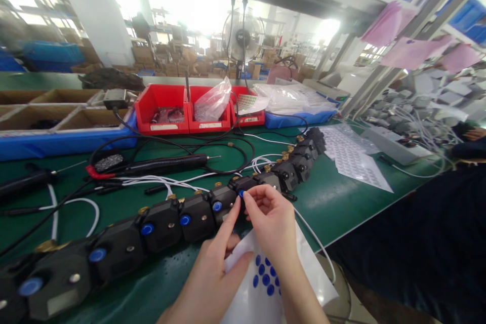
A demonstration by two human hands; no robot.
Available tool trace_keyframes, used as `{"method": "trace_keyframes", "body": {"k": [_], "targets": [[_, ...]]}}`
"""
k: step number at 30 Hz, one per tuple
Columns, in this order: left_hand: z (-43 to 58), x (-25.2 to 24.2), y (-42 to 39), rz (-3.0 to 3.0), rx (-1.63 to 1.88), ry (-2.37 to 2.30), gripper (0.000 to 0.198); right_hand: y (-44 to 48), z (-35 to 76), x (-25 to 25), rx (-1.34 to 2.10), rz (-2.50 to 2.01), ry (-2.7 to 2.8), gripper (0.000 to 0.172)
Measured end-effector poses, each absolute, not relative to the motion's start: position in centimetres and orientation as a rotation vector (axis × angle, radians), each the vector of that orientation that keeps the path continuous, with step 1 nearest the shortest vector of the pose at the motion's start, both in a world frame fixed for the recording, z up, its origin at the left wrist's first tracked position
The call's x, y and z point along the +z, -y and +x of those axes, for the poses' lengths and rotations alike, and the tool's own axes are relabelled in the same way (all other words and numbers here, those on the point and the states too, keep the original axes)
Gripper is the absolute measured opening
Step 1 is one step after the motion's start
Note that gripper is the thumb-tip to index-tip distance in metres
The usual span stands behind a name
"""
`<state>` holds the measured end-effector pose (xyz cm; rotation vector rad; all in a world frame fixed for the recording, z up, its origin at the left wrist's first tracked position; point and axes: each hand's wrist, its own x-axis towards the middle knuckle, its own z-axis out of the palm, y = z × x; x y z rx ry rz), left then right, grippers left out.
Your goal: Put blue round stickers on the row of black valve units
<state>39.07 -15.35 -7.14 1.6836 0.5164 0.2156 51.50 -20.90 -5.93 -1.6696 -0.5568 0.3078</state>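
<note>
A row of black housings [157, 225] with brass fittings runs diagonally across the bench, several bearing a round blue sticker [185, 220]. My right hand [271, 223] is closed in a pinch at one housing near the middle, its fingertips on a small blue sticker [241, 194]. My left hand [216, 268] grips a white sheet [304, 273] of blue round stickers between thumb and curled fingers. Its index finger stretches to the same housing, beside the right fingertips. Part of the sheet is hidden under my right wrist.
Red bins [161, 109] with small parts line the back, beside a blue tray [299, 119] of plastic bags. A black electric screwdriver [167, 163] and white cables lie behind the row. Sticker sheets [353, 157] lie right; a person in dark clothing [413, 228] is at the right edge.
</note>
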Motion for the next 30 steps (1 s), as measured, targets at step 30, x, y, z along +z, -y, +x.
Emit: {"method": "trace_keyframes", "body": {"k": [30], "targets": [[38.3,-5.1,15.9,1.562,0.262,-0.657,0.039,29.5,49.1,-6.7,-0.053,-1.860,1.140,0.008]]}}
